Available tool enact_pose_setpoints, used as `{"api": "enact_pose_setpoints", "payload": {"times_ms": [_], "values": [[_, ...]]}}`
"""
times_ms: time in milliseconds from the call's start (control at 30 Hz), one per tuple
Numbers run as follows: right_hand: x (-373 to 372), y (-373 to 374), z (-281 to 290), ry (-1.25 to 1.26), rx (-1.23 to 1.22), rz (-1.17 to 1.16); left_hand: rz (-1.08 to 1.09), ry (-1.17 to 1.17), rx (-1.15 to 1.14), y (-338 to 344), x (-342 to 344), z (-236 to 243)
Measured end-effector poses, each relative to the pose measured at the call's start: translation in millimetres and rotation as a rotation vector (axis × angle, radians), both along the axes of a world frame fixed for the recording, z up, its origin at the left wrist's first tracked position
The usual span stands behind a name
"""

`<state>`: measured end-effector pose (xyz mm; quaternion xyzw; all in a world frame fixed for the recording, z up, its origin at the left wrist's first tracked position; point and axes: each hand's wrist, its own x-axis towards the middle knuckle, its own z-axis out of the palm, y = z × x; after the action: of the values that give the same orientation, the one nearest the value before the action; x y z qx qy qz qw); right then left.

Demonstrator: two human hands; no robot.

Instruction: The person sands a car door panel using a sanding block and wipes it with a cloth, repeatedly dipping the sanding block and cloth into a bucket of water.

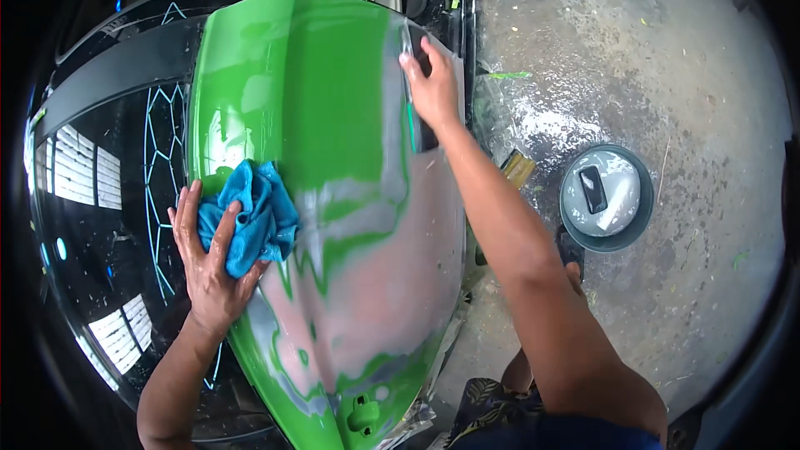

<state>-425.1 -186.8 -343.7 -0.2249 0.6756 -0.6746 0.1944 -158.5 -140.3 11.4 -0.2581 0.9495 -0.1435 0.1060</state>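
A large green car panel [333,92] lies in front of me, its paint wet and glossy toward the far left. Its near and right parts are sanded to grey and pinkish patches. My left hand [212,271] is closed around a crumpled blue cloth [250,221] at the panel's left edge. On the far right side of the panel, my right hand [433,87] grips a long dark sanding block [424,129] with a teal edge. The hand covers the block's middle, and its underside is hidden.
Dark car glass [92,225] with light blue lines borders the panel on the left. To the right, a grey round basin [606,246] on the wet concrete floor [708,283] holds water, a black oblong object [592,190] and a white piece. A yellowish block [518,169] lies beside the car.
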Motion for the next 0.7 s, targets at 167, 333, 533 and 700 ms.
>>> {"api": "enact_pose_setpoints", "payload": {"times_ms": [167, 333, 533, 700], "values": [[142.2, 114.9, 24.0, -0.016, 0.011, 0.130, 0.094, -0.064, 0.025, 8.9, 16.7, 16.9], [45.9, 23.2, 44.5, -0.071, -0.062, 0.129, 0.050, -0.055, 0.012, 5.2, 16.9, 17.3], [120.5, 91.4, 41.1, -0.016, -0.051, 0.182, 0.099, -0.086, 0.041, 7.8, 24.8, 13.0], [29.2, 5.8, 61.6, 0.024, -0.121, 0.106, 0.050, -0.046, 0.024, 2.5, 14.8, 15.7]]}}
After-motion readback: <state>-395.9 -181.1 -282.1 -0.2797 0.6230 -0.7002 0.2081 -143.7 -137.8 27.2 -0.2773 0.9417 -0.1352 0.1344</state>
